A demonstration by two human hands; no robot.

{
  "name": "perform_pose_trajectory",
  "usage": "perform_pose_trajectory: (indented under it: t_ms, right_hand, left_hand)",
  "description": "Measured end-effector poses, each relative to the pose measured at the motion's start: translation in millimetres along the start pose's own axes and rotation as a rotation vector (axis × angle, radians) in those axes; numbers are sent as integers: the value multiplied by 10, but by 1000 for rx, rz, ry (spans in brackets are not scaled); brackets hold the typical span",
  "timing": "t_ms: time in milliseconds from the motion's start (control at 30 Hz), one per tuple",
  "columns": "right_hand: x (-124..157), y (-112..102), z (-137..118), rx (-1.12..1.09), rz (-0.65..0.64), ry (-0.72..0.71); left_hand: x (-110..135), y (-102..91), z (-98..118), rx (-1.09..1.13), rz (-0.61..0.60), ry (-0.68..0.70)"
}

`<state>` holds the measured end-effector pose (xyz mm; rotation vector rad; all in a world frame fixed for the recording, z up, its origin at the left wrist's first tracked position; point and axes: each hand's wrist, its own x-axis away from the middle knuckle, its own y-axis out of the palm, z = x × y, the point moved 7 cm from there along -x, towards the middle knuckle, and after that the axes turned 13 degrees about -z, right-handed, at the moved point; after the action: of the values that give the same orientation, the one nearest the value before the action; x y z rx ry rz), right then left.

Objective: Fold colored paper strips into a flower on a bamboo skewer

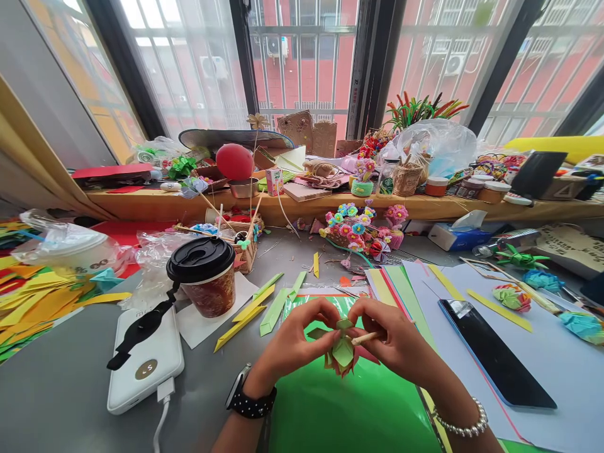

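Note:
Between my two hands is a folded paper flower [342,355], pale green on top with reddish petal tips below. My left hand [306,333] pinches it from the left with thumb and fingers. On the other side, my right hand [394,333] also grips the flower near its top. A thin wooden stick [365,338] juts from between my right fingers toward the flower. Both hands are over a glossy green sheet [349,409]. Left of them lie folded green paper strips [275,311] and yellow paper strips [245,318].
A lidded paper cup [207,283] stands at left behind a white power bank [146,358] with a cable. At right a phone [500,355] rests on white paper [566,402]. Crochet-like flowers [353,229] stand at the back, below a cluttered sill [311,204].

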<state>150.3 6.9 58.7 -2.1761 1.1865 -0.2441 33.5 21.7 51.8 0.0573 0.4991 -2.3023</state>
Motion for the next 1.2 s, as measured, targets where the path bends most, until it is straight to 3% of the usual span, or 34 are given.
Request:
perform_pose_trajectory:
  t_ms: [433,933,1200]
  right_hand:
    - [-10,-13,40,-40,13,34]
    - [-10,-54,-35,136,174,-52]
    - [-19,-15,-68,135,78,-71]
  left_hand:
    - [-23,-44,-61,82,45,-55]
    - [-28,-114,-150,148,114,-88]
    - [-19,-136,-134,103,144,-101]
